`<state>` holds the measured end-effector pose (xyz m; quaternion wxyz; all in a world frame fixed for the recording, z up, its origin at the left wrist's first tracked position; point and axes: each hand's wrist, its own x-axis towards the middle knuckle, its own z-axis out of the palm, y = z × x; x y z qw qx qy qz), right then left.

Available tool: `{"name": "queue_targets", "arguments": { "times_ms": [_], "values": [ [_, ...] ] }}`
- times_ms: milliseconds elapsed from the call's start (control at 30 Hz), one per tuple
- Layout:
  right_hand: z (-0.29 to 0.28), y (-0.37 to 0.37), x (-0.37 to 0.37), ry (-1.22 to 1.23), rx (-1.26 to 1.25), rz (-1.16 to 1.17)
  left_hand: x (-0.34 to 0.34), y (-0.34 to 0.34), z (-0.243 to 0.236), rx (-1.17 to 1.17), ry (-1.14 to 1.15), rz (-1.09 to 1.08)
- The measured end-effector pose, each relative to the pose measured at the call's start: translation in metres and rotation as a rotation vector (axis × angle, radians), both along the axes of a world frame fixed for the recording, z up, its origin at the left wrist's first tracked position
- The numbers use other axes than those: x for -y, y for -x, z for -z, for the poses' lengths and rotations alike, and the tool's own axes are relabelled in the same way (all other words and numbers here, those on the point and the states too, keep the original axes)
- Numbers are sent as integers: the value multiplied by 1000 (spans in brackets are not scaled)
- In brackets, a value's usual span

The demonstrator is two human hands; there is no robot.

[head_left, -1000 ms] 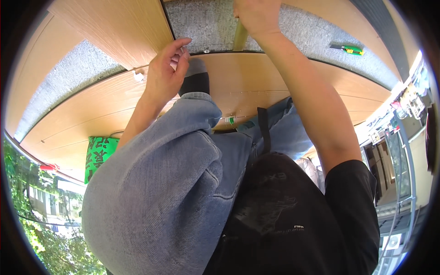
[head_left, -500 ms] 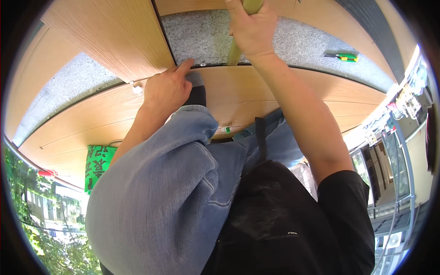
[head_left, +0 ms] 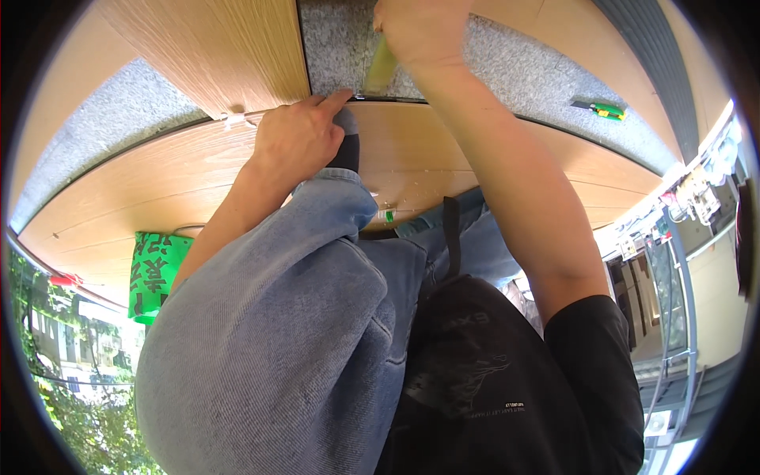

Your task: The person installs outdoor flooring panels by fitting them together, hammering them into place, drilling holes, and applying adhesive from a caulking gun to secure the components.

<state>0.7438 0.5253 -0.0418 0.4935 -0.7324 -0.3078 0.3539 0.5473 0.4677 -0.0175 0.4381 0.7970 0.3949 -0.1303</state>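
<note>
My right hand (head_left: 423,36) is wrapped round a yellow-green stick-like handle (head_left: 381,70), which slants down to the edge of the wood floorboards (head_left: 412,150). Its upper end lies out of the picture. On the left, my left hand (head_left: 297,131) rests by that same edge, its index finger stretched along the dark joint. By the fingertip sits a small dark piece (head_left: 359,96), too small to name. A wide wood plank (head_left: 229,55) meets the boards just beyond my left hand.
A green utility knife (head_left: 606,111) lies on the grey speckled floor (head_left: 507,71) to the right. A green bag (head_left: 154,269) stands at the left. Small white scraps (head_left: 235,120) lie by the plank, and a small green-and-clear piece (head_left: 388,214) by my legs.
The lower end of the handle has shifted left along the board edge, with my right hand moving up and left. My left hand stays by the joint. The view has shifted slightly.
</note>
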Motion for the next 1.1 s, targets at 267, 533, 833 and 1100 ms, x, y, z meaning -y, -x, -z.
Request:
{"name": "queue_targets", "arguments": {
  "times_ms": [267,533,833,1100],
  "values": [
    [-18,0,-7,237,-277,-46,-2,1,0,-82,37,44],
    [-9,34,-35,-104,242,285,10,12,6,67,51,-166],
    [-13,21,-6,117,-255,-5,-8,13,-4,126,200,-442],
    [-15,14,-2,87,-147,-40,-18,7,-13,326,251,-765]
  ]
}}
